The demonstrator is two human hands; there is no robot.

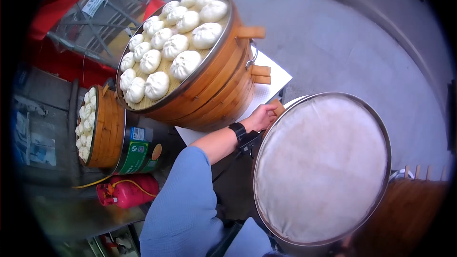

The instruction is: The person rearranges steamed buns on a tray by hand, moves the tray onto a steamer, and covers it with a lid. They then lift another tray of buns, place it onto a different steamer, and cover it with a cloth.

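A large round steamer tier (321, 166) with a metal rim and pale cloth across it fills the lower right. My left hand (261, 118) is closed around the wooden handle (277, 107) at its upper left edge. A small dim patch of my right hand (346, 242) shows below the tier's lower rim; its fingers are hidden. Just beyond my left hand stands a tall stack of bamboo steamers (204, 93). White pleated buns (175, 46) sit in rows on its top tier, which wooden handles flank on the right.
Under the stack is a white table top (273, 74). Farther left, a smaller bamboo steamer (102, 131) of buns stands above a pink gas cylinder (128, 190) with a yellow hose. A red-covered metal frame (76, 28) rises at upper left. A brown wooden surface (409, 214) lies lower right.
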